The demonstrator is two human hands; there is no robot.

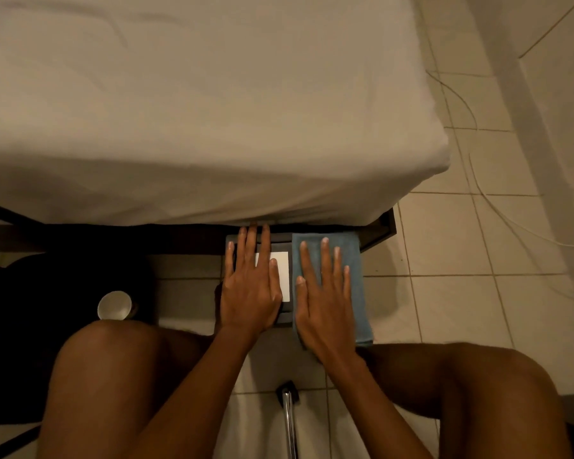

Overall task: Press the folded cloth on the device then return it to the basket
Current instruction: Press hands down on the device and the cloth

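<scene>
The folded blue terry cloth (342, 279) lies on the flat dark device (284, 313) on the floor at the bed's foot. The right hand (325, 299) rests flat on it, fingers spread, gripping nothing, evidently to press evenly. The left hand (251, 293), equally flat and empty, bears on the device's white rectangular panel (284, 270), apparently steadying it; no basket is visible.

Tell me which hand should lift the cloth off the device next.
The right hand. It lies flat on the blue cloth, palm down, so it need only close on it. The left hand rests beside it on the device, over the white patch, not on the cloth.
</scene>
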